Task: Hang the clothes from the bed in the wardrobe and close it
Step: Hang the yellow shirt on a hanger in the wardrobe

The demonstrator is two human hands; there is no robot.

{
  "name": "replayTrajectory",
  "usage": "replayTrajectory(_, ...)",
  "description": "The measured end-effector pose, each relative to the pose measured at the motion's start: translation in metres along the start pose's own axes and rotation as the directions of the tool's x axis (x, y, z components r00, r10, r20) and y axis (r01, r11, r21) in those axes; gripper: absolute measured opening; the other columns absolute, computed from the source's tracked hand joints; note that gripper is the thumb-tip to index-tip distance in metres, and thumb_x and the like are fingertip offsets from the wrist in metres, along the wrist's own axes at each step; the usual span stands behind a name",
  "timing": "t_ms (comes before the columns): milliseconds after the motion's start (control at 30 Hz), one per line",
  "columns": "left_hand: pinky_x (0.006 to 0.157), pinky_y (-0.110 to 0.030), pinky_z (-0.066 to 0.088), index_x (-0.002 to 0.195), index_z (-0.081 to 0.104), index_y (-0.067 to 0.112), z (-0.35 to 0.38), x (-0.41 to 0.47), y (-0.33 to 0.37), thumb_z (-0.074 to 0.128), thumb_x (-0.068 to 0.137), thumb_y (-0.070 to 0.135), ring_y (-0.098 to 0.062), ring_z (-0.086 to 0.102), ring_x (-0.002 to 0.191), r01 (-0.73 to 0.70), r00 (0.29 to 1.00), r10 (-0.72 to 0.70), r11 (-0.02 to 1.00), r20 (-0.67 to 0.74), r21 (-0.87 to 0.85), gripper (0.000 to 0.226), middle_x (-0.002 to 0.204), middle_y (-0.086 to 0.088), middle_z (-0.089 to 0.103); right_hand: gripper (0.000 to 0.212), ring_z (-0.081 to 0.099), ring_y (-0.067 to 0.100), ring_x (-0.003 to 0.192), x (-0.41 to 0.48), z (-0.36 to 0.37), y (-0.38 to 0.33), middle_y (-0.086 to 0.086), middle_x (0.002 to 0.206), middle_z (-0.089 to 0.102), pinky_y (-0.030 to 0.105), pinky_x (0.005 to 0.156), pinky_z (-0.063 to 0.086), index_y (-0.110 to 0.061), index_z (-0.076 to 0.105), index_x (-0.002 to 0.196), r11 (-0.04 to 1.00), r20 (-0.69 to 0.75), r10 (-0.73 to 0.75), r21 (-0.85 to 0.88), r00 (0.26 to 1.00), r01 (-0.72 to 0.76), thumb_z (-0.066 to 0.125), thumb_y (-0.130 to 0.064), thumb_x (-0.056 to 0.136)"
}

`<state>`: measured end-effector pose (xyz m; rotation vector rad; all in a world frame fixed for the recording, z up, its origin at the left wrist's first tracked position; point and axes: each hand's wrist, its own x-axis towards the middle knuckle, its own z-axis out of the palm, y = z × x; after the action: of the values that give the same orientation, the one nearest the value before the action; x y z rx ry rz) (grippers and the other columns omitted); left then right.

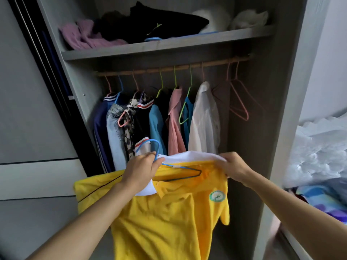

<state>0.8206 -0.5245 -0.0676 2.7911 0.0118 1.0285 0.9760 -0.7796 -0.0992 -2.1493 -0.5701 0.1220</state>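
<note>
A yellow shirt (pixel 169 218) with a white collar and a round green badge hangs in front of me, below the open wardrobe. A blue wire hanger (pixel 180 168) lies inside its neck opening, its hook sticking up at the left. My left hand (pixel 139 170) grips the hanger at the base of the hook together with the collar. My right hand (pixel 232 166) pinches the white collar at the shirt's right shoulder. The wooden rail (pixel 174 68) above carries several hung clothes on coloured hangers.
Two bare pink hangers (pixel 239 102) hang at the rail's right end, with free rail beside them. The shelf (pixel 165 45) above holds folded clothes. The sliding door (pixel 28 109) stands at the left. The bed (pixel 319 184) with bedding and more fabric lies at the right.
</note>
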Motion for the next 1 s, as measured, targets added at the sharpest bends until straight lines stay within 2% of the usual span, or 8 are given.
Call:
replayTrajectory(67, 0.052, -0.030, 0.023, 0.059, 0.029, 0.021, 0.001, 0.002, 0.000, 0.065, 0.089, 0.027, -0.038, 0.050, 0.056, 0.095, 0.996, -0.094, 0.991, 0.010, -0.096, 0.047, 0.051, -0.002, 0.040, 0.029, 0.061, 0.011, 0.090, -0.007, -0.001, -0.019, -0.011, 0.096, 0.062, 0.036, 0.078, 0.052, -0.020, 0.069, 0.106, 0.964, 0.144, -0.093, -0.233, 0.985, 0.125, 0.064, -0.040, 0.086)
replayTrajectory(133, 0.053, -0.033, 0.023, 0.060, 0.028, 0.027, 0.003, 0.006, -0.004, 0.065, 0.089, 0.026, -0.033, 0.044, 0.057, 0.177, 0.984, -0.167, 0.961, 0.064, -0.213, 0.047, 0.051, 0.001, 0.032, 0.032, 0.059, 0.007, 0.100, -0.014, 0.003, -0.036, -0.019, 0.108, 0.058, 0.033, 0.083, 0.051, -0.029, 0.066, 0.115, 0.883, 0.031, -0.277, -0.387, 0.960, 0.267, 0.062, -0.045, 0.087)
replayTrajectory(300, 0.066, -0.029, 0.034, 0.068, 0.045, 0.036, -0.007, 0.015, 0.013, 0.068, 0.086, 0.028, -0.007, 0.044, 0.066, 0.106, 0.991, -0.065, 0.916, 0.118, -0.388, 0.030, 0.065, 0.007, 0.043, 0.023, 0.056, 0.010, 0.082, -0.024, 0.032, -0.070, -0.008, 0.091, 0.066, 0.035, 0.068, 0.050, -0.021, 0.069, 0.095, 0.721, 0.083, -0.596, -0.383, 0.799, 0.578, 0.058, -0.042, 0.091)
replayTrajectory(433, 0.089, -0.031, 0.043, 0.088, 0.065, 0.027, -0.030, 0.023, 0.001, 0.058, 0.082, 0.042, -0.016, 0.059, 0.095, 0.144, 0.974, -0.041, 0.869, 0.222, -0.473, 0.018, 0.094, -0.008, 0.067, 0.042, 0.054, 0.020, 0.067, -0.019, 0.048, -0.076, -0.001, 0.074, 0.061, 0.039, 0.055, 0.044, -0.020, 0.059, 0.087, 0.628, 0.094, -0.626, -0.528, 0.774, 0.572, 0.035, -0.053, 0.096)
replayTrajectory(600, 0.069, -0.007, 0.041, 0.089, 0.070, 0.013, -0.052, 0.008, -0.040, 0.055, 0.091, 0.020, 0.004, 0.060, 0.078, 0.160, 0.986, -0.162, 0.909, 0.027, -0.386, 0.016, 0.081, 0.006, 0.067, 0.037, 0.050, 0.029, 0.039, -0.010, 0.046, -0.071, 0.000, 0.051, 0.056, 0.031, 0.034, 0.038, -0.018, 0.053, 0.077, 0.439, 0.004, -0.737, -0.758, 0.676, 0.483, 0.033, -0.043, 0.094)
replayTrajectory(733, 0.067, -0.014, 0.043, 0.095, 0.069, 0.013, -0.042, -0.007, -0.061, 0.054, 0.095, 0.010, -0.007, 0.061, 0.075, 0.247, 0.958, -0.281, 0.914, -0.060, -0.322, 0.015, 0.078, 0.003, 0.066, 0.031, 0.056, 0.028, 0.054, -0.012, 0.036, -0.070, 0.002, 0.073, 0.062, 0.038, 0.050, 0.049, -0.017, 0.054, 0.104, 0.486, 0.039, -0.680, -0.723, 0.732, 0.490, 0.030, -0.037, 0.103)
replayTrajectory(833, 0.067, -0.035, 0.049, 0.103, 0.064, 0.019, -0.024, -0.016, -0.063, 0.046, 0.094, 0.033, -0.028, 0.064, 0.077, 0.297, 0.951, -0.309, 0.921, -0.007, -0.253, 0.025, 0.078, -0.007, 0.067, 0.031, 0.064, 0.030, 0.070, -0.014, 0.033, -0.068, 0.001, 0.107, 0.066, 0.041, 0.062, 0.054, -0.022, 0.044, 0.130, 0.546, 0.004, -0.684, -0.660, 0.729, 0.515, 0.031, -0.032, 0.104)
replayTrajectory(1000, 0.069, -0.042, 0.046, 0.099, 0.052, 0.018, 0.004, -0.018, -0.038, 0.033, 0.089, 0.065, -0.023, 0.060, 0.085, 0.100, 0.989, -0.073, 0.973, 0.131, -0.209, 0.052, 0.089, 0.001, 0.061, 0.037, 0.068, 0.026, 0.088, -0.022, 0.018, -0.063, -0.003, 0.120, 0.066, 0.040, 0.069, 0.056, -0.024, 0.049, 0.133, 0.618, -0.028, -0.690, -0.542, 0.723, 0.569, 0.041, -0.026, 0.097)
